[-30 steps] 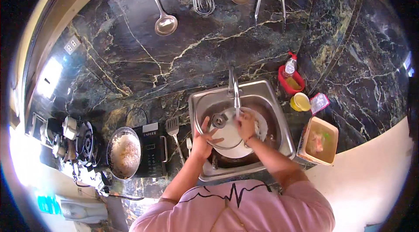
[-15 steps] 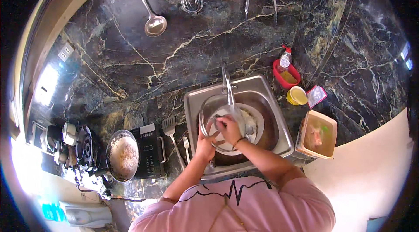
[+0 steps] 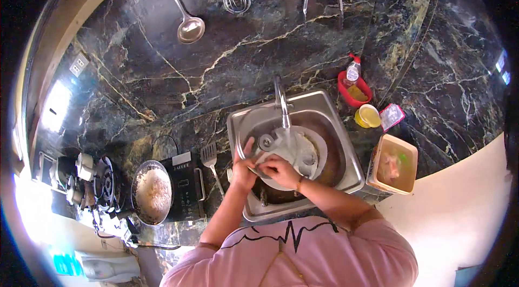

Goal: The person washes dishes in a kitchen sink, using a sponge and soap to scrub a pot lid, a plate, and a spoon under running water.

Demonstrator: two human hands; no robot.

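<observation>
Evidently a clear glass lid [image 3: 274,151] is being held in the air over the sink [image 3: 354,181], tilted below the faucet [image 3: 281,104], its round knob [image 3: 265,142] turned upward. The left hand [image 3: 244,174] pinches the lid's left edge, one finger extended along the glass. The right hand [image 3: 280,171] has its fingers bunched against the near edge; whether they pinch it, one cannot tell. Beneath the lid, a round white dish [image 3: 321,141] sits in the basin. Left of the sink, a slotted spatula [image 3: 210,156] lies on the tabletop, with a pan [image 3: 148,165] of pale food farther left, beside a black appliance [image 3: 185,195]. To the right stand a yellow container [image 3: 368,116] and a rectangular tub [image 3: 413,165] holding liquid and a pinkish piece.
</observation>
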